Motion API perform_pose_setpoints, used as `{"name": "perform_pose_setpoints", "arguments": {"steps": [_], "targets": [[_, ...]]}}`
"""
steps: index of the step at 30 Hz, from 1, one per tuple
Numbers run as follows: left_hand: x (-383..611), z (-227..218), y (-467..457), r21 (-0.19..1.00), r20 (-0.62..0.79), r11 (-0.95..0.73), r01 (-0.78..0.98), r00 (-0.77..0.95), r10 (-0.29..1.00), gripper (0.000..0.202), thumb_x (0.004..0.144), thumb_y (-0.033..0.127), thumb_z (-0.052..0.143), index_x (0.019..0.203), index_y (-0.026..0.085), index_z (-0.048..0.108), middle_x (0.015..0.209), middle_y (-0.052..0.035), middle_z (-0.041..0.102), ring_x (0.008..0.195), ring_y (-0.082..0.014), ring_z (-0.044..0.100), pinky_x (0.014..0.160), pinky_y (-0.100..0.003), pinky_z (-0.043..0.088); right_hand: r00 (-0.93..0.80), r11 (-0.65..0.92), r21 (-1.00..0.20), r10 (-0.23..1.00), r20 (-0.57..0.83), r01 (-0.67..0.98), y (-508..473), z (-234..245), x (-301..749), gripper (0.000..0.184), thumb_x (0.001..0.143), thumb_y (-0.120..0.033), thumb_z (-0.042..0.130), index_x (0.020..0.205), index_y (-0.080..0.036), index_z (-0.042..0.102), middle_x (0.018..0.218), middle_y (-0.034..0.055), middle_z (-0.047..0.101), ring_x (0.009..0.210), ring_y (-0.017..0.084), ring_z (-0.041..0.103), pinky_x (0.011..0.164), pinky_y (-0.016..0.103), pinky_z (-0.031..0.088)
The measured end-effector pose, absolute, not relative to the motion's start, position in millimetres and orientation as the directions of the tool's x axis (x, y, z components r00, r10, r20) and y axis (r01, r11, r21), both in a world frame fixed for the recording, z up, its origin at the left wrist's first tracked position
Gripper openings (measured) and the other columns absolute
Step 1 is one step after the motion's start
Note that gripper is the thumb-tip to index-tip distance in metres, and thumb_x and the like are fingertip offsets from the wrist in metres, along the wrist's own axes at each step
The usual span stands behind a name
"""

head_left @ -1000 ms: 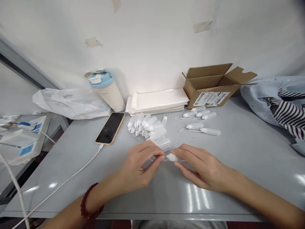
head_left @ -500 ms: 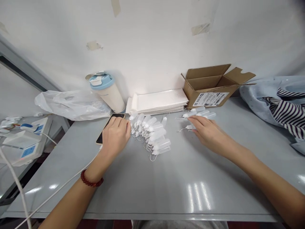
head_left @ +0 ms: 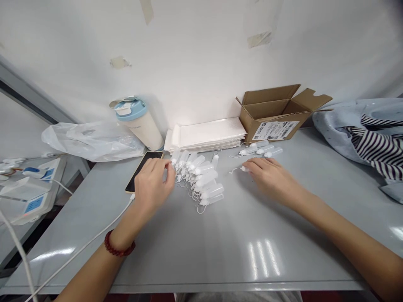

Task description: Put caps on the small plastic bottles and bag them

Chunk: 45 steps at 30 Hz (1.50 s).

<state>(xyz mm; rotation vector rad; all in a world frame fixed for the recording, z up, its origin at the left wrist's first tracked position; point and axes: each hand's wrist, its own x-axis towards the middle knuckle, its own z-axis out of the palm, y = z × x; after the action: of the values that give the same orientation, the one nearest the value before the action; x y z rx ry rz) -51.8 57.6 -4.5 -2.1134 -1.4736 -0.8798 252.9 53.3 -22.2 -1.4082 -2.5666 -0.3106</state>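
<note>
Several small translucent plastic bottles (head_left: 206, 179) with white caps and thin looped straps lie in a curved row mid-table. At the left end of that row is my left hand (head_left: 153, 182). Its thumb and forefinger are drawn together beside the endmost bottle (head_left: 175, 156); what they hold, if anything, is hidden. My right hand (head_left: 267, 176) is closed over a single bottle, whose white cap (head_left: 244, 169) and strap poke out past the fingertips. Just behind it, several more bottles (head_left: 260, 149) lie on the table.
Along the wall stand a tumbler (head_left: 141, 126), a stack of white envelopes (head_left: 208, 132) and an open cardboard box (head_left: 273, 121). A plugged-in phone (head_left: 134, 176) lies left, near a plastic bag (head_left: 88, 140). Cloth (head_left: 346, 121) is heaped at right.
My right hand has drawn slightly toward me and left, uncovering the bottles behind it. The left thumb and forefinger now show a gap behind their tips. The whole view has shifted slightly.
</note>
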Motion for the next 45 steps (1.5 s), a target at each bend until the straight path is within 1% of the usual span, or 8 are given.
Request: {"name": "perform_pose_setpoints", "arguments": {"steps": [3,5,8,11,19,32,40,45], "targets": [[-38.2,1.6,42.8,0.172,0.727,-0.504,0.846,0.236,0.645,0.010,0.084,0.014,0.051,0.085,0.015,0.061,0.069,-0.0021,0.062,0.065,-0.0145,0.056,0.062,-0.025,0.044,-0.535,0.630,-0.141,0.740,0.408,0.763,44.0,-15.9,245.8,0.026,0.088,-0.009,0.041,0.110,-0.013,0.054,0.101,0.0125,0.062,0.088,0.022,0.059,0.075,0.034,0.046],[-28.2,5.3,31.0,0.305,0.651,-0.596,0.743,0.293,0.700,0.011,0.086,0.015,0.051,0.092,0.015,0.060,0.075,-0.0024,0.063,0.067,-0.0130,0.057,0.064,-0.024,0.045,-0.544,0.687,-0.225,0.699,0.464,0.691,36.0,-11.2,239.5,0.028,0.089,-0.011,0.043,0.116,-0.013,0.051,0.104,0.0125,0.060,0.090,0.022,0.057,0.076,0.034,0.047],[-17.6,7.9,17.0,0.458,0.479,-0.648,0.608,0.446,0.756,0.020,0.089,0.018,0.050,0.108,0.014,0.056,0.087,-0.0045,0.064,0.073,-0.0126,0.057,0.066,-0.024,0.047,-0.546,0.725,-0.243,0.659,0.518,0.645,24.8,-5.3,229.8,0.029,0.089,-0.011,0.045,0.117,-0.013,0.050,0.105,0.0130,0.059,0.092,0.022,0.056,0.078,0.036,0.048],[-13.2,6.3,10.4,0.531,0.387,-0.655,0.538,0.533,0.752,0.026,0.089,0.020,0.050,0.115,0.014,0.052,0.092,-0.0056,0.064,0.077,-0.0131,0.057,0.068,-0.025,0.048,-0.557,0.744,-0.235,0.636,0.534,0.625,16.9,-1.4,222.3,0.029,0.088,-0.010,0.046,0.116,-0.012,0.052,0.102,0.0132,0.060,0.092,0.022,0.057,0.078,0.037,0.049],[-8.9,6.5,4.9,0.535,0.449,-0.696,0.480,0.536,0.715,0.012,0.089,0.010,0.046,0.092,0.016,0.056,0.073,-0.0016,0.059,0.063,-0.0111,0.052,0.058,-0.022,0.044,-0.612,0.787,-0.257,0.603,0.511,0.561,7.6,4.7,214.9,0.029,0.088,-0.009,0.044,0.116,-0.011,0.052,0.100,0.0140,0.061,0.091,0.022,0.057,0.077,0.038,0.050],[-9.7,2.6,3.3,0.375,0.642,-0.793,0.480,0.483,0.596,0.017,0.082,0.004,0.054,0.094,0.016,0.056,0.073,-0.0011,0.062,0.063,-0.0101,0.052,0.059,-0.022,0.045,-0.600,0.788,-0.319,0.610,0.518,0.527,5.6,5.7,216.8,0.034,0.088,-0.009,0.043,0.122,-0.013,0.049,0.102,0.0140,0.060,0.092,0.023,0.057,0.076,0.039,0.051],[-7.5,7.9,1.0,0.531,0.535,-0.734,0.423,0.505,0.678,0.013,0.086,0.005,0.050,0.090,0.015,0.056,0.072,-0.0031,0.060,0.062,-0.0103,0.049,0.056,-0.022,0.043,-0.591,0.747,-0.526,0.654,0.472,0.407,1.7,11.4,213.7,0.031,0.090,-0.011,0.041,0.119,-0.013,0.052,0.096,0.0118,0.061,0.083,0.018,0.059,0.070,0.032,0.052],[-5.0,7.7,-1.1,0.559,0.525,-0.727,0.399,0.508,0.683,0.014,0.086,0.005,0.049,0.092,0.016,0.057,0.070,-0.0017,0.057,0.061,-0.0102,0.048,0.055,-0.022,0.043,-0.609,0.749,-0.547,0.643,0.465,0.373,-0.4,14.4,211.9,0.030,0.091,-0.013,0.040,0.118,-0.015,0.053,0.090,0.0103,0.062,0.078,0.018,0.060,0.066,0.031,0.052]]}}
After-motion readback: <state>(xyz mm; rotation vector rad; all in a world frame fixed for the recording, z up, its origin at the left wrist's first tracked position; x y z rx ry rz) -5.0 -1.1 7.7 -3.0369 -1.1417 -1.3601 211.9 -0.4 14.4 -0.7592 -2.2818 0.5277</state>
